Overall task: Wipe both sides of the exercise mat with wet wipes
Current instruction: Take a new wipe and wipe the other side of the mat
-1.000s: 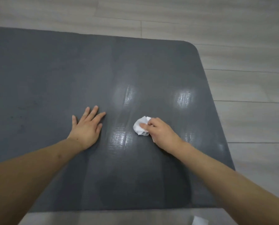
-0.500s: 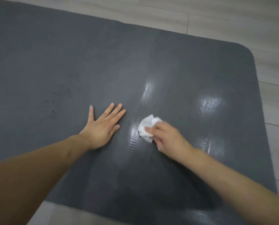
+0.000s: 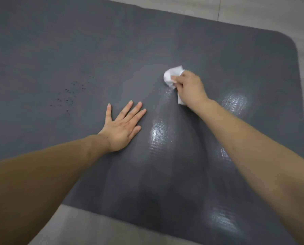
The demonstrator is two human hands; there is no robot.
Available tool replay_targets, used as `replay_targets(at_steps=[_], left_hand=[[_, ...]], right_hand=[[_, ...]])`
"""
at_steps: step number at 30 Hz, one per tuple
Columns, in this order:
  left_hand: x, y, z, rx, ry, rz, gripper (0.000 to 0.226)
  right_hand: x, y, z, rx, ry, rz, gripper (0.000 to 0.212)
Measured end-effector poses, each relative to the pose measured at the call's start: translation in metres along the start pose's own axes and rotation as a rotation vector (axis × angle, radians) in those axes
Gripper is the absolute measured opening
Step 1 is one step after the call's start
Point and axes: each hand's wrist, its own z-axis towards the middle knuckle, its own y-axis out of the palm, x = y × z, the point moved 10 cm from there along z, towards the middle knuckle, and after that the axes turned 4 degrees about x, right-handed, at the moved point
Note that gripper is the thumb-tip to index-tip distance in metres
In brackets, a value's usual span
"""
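Our right hand (image 3: 190,87) grips a crumpled white wipe (image 3: 172,76) and presses it on the grey mat (image 3: 218,55), which lies flat on the pale floor (image 3: 253,11). Our left hand (image 3: 122,128) rests flat on the mat, fingers (image 3: 130,112) straight and spread. Left of it we see dark specks (image 3: 69,96); shiny wet patches (image 3: 158,133) lie between and right of our arms.

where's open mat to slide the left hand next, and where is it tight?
Free: the dark grey exercise mat beyond the flat left hand, up to its far edge, and left of the dark specks. Tight: the strip between that hand and the right hand gripping the crumpled white wet wipe.
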Motion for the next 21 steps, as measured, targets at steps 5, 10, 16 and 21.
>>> replay_targets(at_steps=[5,10,16,21], left_hand=[[0.001,-0.001,-0.002,0.04,0.024,-0.004,0.06],[0.003,-0.004,-0.007,0.094,0.032,-0.072,0.055],[0.0,-0.005,-0.059,0.237,-0.053,-0.166,0.046],[-0.006,0.008,-0.076,0.175,-0.051,-0.125,0.051]], right_hand=[[-0.118,-0.001,-0.214,-0.208,-0.268,0.28,0.031],[-0.176,0.01,-0.348,-0.352,-0.453,0.311,0.026],[-0.099,-0.015,-0.181,-0.143,-0.397,0.008,0.068],[-0.017,-0.015,-0.085,0.035,-0.059,-0.012,0.028]])
